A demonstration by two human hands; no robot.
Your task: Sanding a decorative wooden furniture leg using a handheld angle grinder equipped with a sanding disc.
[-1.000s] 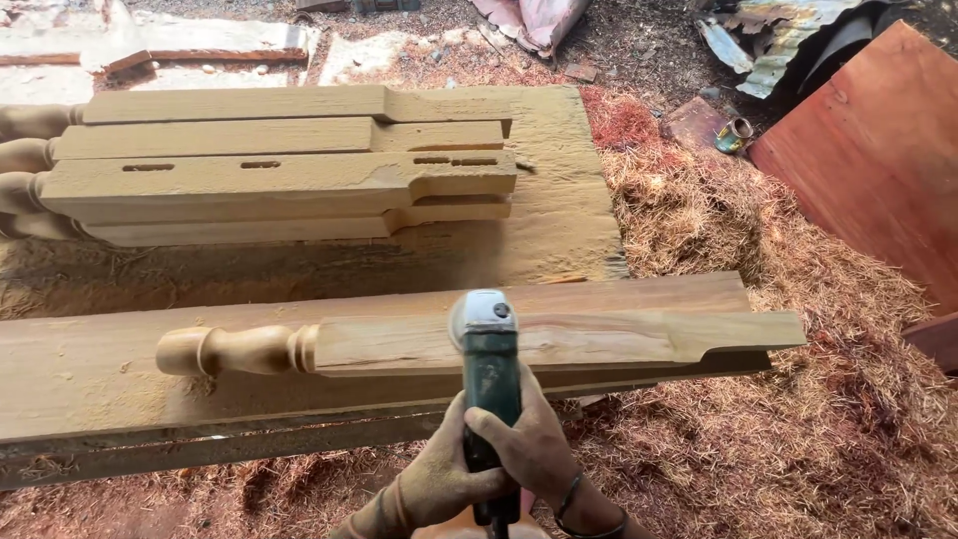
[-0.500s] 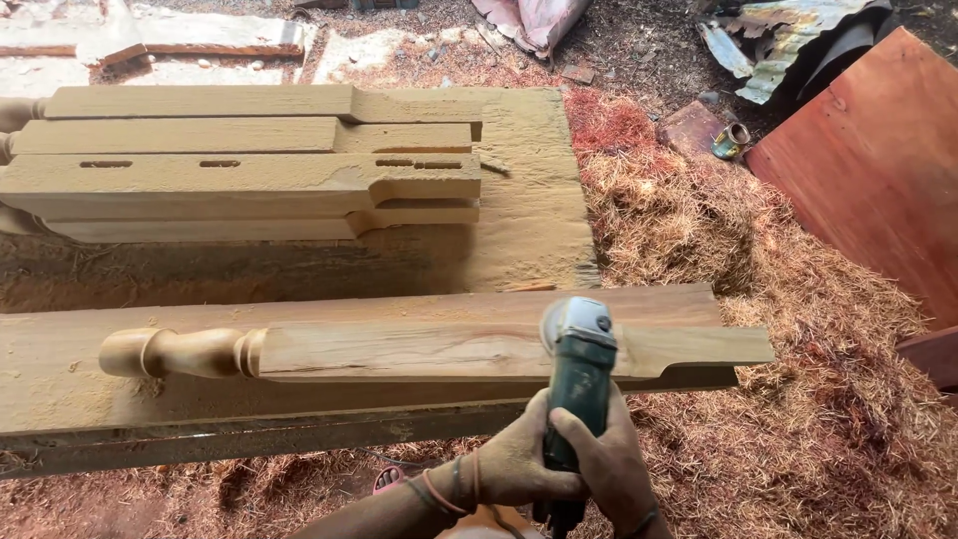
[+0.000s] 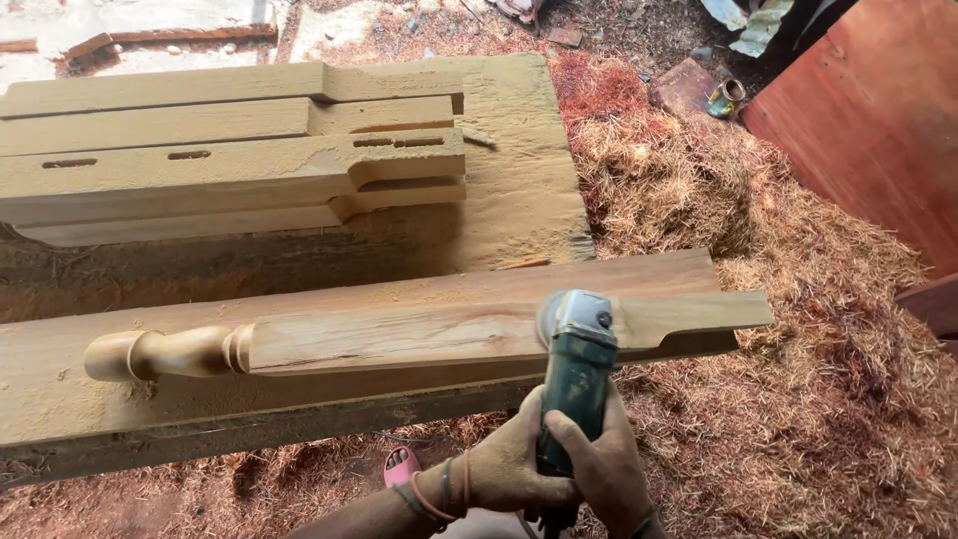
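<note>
A green angle grinder (image 3: 577,371) rests its disc on a long wooden leg (image 3: 419,334) with a turned knob end at the left and a notched flat end at the right. My left hand (image 3: 509,464) and my right hand (image 3: 604,464) both grip the grinder's body from below. The leg lies lengthwise on a wide dusty plank (image 3: 299,404) that serves as a bench.
Several similar cut legs (image 3: 230,150) are stacked on a sawdust-covered slab behind. Reddish wood shavings (image 3: 798,299) cover the ground at the right. A red-brown board (image 3: 878,110) leans at the upper right. A pink sandal (image 3: 402,464) shows under the plank.
The grinder has travelled rightward along the leg, from near its middle toward the notched end, with both hands following it.
</note>
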